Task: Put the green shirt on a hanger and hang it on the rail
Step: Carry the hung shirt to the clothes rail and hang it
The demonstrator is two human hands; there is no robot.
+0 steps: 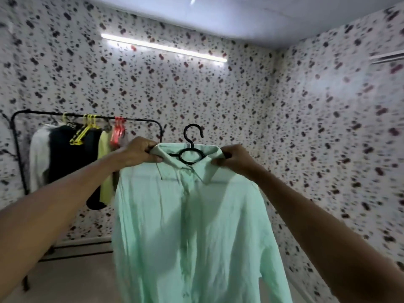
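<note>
Spotty wallpaper behind; our left hand (140, 153) and right hand (235, 159) pinch the green shirt (192, 226), soft and floppy, best held at the shoulders over its hanger (191, 147).

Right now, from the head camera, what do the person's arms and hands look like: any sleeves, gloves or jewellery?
Both forearms are bare up to the frame edge, with no sleeve in view. The left hand and right hand wear no gloves. No watch, bracelet or ring is visible, though the picture is slightly blurred.
</note>
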